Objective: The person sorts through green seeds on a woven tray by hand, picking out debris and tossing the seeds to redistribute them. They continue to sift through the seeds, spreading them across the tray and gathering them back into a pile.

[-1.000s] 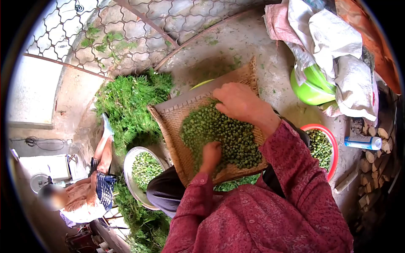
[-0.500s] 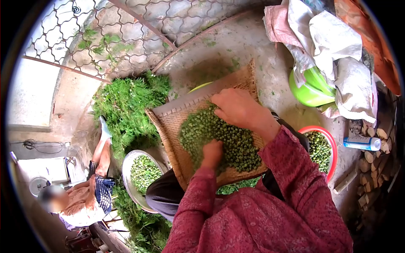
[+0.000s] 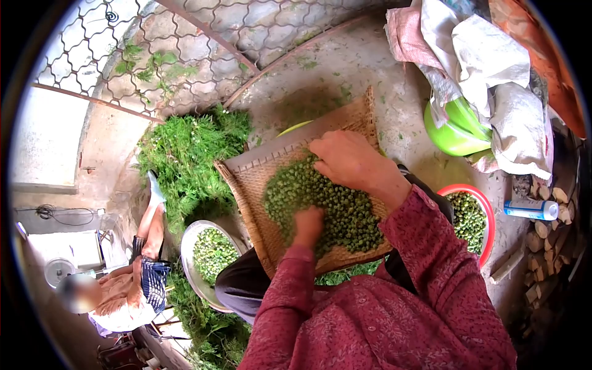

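Note:
A woven winnowing basket (image 3: 245,196) with a flat far edge (image 3: 271,151) rests tilted across my lap. Small round green buds or seed heads (image 3: 345,213) lie heaped in it. My left hand (image 3: 308,223) is closed and pressed into the left part of the heap; its fingertips are hidden and the buds around it look blurred. Over the far right part of the heap, my right hand (image 3: 354,159) is curled with its back up. The thumb shows, but whatever its fingers hold is hidden.
A metal bowl of green buds (image 3: 186,259) stands left, a red-rimmed basin (image 3: 489,225) of buds right. Cut feathery plants (image 3: 185,160) lie heaped on the floor. Sacks (image 3: 493,55), a green basin (image 3: 456,129), a bottle (image 3: 530,209) and firewood (image 3: 546,246) are right. Another person (image 3: 132,283) sits left.
My left hand has shifted very slightly within the heap. My right hand and the basket stay nearly where they were.

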